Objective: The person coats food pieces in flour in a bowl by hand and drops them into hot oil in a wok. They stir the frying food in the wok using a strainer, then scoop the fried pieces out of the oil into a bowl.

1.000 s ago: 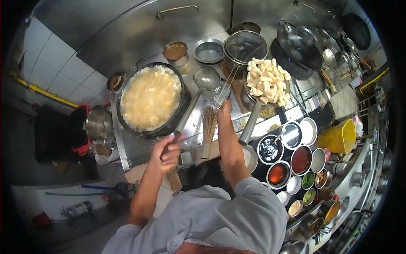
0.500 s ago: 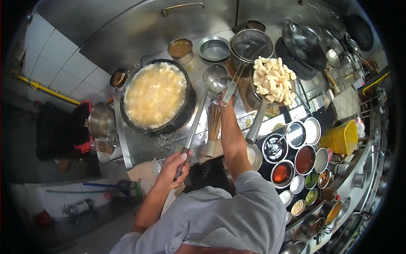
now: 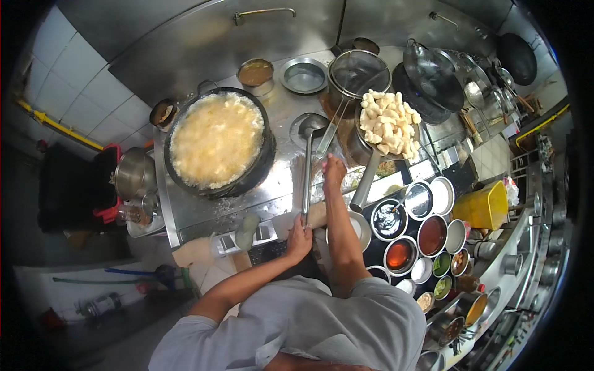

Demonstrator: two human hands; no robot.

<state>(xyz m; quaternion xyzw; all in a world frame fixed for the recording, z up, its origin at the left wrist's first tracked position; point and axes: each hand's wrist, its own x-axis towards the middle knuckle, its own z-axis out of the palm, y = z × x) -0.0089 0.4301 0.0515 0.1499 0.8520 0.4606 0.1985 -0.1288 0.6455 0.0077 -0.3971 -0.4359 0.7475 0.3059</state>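
My left hand (image 3: 299, 241) is closed around the lower end of the long handle of a ladle (image 3: 307, 167). The ladle's bowl points away from me over the steel counter, between the wok and the strainers. My right hand (image 3: 334, 172) is beside the loop-ended handle of a wire-mesh strainer (image 3: 361, 71). Its fingers look curled, but what they hold, if anything, is hidden. On the left, a large wok (image 3: 270, 133) contains pale food in bubbling, foaming oil. Right of my right hand, pale fried-looking pieces (image 3: 390, 123) are heaped in a long-handled skimmer (image 3: 367, 181).
Bowls of sauces and seasonings (image 3: 431, 235) crowd the right side. Behind them stands a yellow bin (image 3: 482, 207). A brown-liquid pot (image 3: 255, 75) and a metal basin (image 3: 304, 75) line the back. Dark woks (image 3: 433, 77) sit at back right. A rolled cloth (image 3: 247, 232) lies at the front.
My left hand has moved right with the ladle, whose handle now points nearly straight away from me. My right hand has drawn slightly back. The bamboo brush no longer shows between them.
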